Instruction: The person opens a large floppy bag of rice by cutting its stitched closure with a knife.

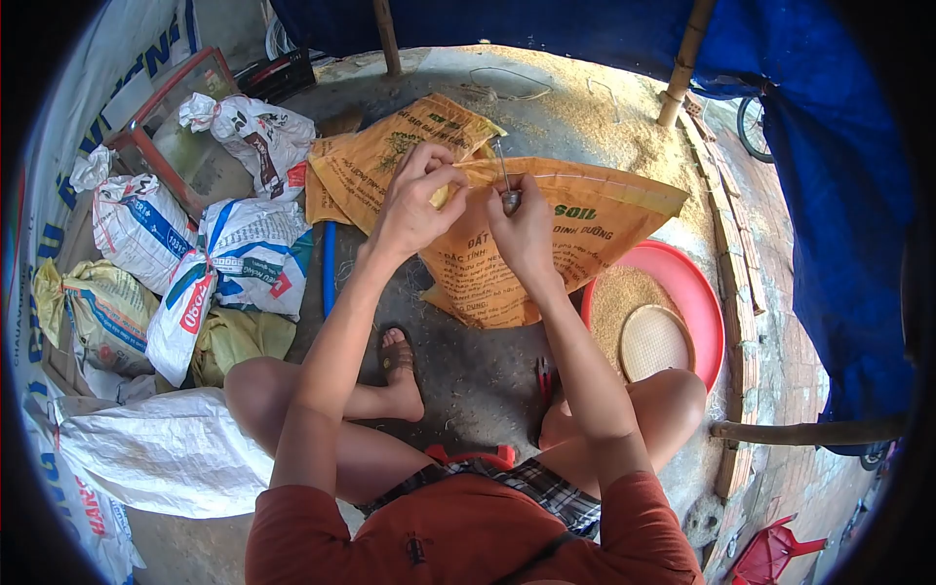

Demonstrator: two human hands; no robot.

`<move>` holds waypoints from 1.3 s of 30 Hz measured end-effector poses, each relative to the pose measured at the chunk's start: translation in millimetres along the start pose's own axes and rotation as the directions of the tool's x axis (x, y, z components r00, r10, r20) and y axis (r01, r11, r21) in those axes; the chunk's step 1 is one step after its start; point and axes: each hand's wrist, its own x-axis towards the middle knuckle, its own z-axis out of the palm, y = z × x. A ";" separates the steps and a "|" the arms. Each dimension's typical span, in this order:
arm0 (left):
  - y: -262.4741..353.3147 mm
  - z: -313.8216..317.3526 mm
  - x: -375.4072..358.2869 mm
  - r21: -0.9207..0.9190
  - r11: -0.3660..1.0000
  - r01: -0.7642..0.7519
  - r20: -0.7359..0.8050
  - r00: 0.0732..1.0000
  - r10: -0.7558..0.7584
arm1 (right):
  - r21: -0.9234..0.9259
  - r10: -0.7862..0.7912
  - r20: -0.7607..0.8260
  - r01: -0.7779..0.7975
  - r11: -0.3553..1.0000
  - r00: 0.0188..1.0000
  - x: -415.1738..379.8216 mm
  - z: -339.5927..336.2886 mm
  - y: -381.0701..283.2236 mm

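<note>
An orange printed sack [546, 234] spreads out in front of me, its upper edge raised between my hands. The fingers of my left hand [421, 195] are pinched on that edge, near the sack's middle. My right hand [523, 224] is closed around a small metal tool [510, 201], whose thin shaft points up beside the sack's edge. The tool's tip is too small to make out. Behind my left hand lies a second orange sack [356, 166].
Tied, filled bags [244, 253] crowd the left side. A red basin [707, 302] with grain and a round sieve [655, 346] stands at the right. Pliers [544, 378] lie near my foot. Bamboo poles [686, 63] and a blue tarp [829, 195] border the space; grain [634, 127] covers the ground beyond.
</note>
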 end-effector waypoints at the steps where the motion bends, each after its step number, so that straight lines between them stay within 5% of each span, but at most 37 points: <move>1: -0.1 -1.0 0.2 -0.017 1.000 0.013 0.003 1.000 -0.013 | -0.134 -0.085 -0.067 0.075 0.988 0.994 -2.1 -1.0 -3.1; 5: 3.8 -6.1 -0.3 0.014 0.999 0.033 0.095 0.995 -0.034 | -0.264 -0.148 -0.102 0.117 0.957 0.984 -3.2 1.0 5.4; 11: 9.6 -7.2 3.4 0.058 0.998 0.008 0.130 0.991 -0.016 | -0.117 0.005 -0.055 -0.012 0.993 0.998 2.8 3.1 13.1; 17: 12.8 -2.5 5.5 0.054 0.999 0.009 0.146 0.989 -0.017 | 0.177 0.106 -0.006 -0.103 0.979 0.994 5.3 3.4 6.8; 19: 13.5 -1.4 6.0 0.056 0.998 0.013 0.153 0.988 -0.022 | 0.428 0.264 0.140 -0.299 0.853 0.954 3.4 -3.4 -3.1; 22: 16.9 -1.3 6.9 0.067 0.998 0.018 0.170 0.985 -0.029 | 0.467 0.296 0.250 -0.383 0.797 0.922 6.0 -10.9 -2.8; 39: 19.3 3.8 5.6 0.073 0.992 0.106 0.112 0.987 -0.114 | 0.546 0.351 0.298 -0.460 0.700 0.888 9.2 -11.8 -1.5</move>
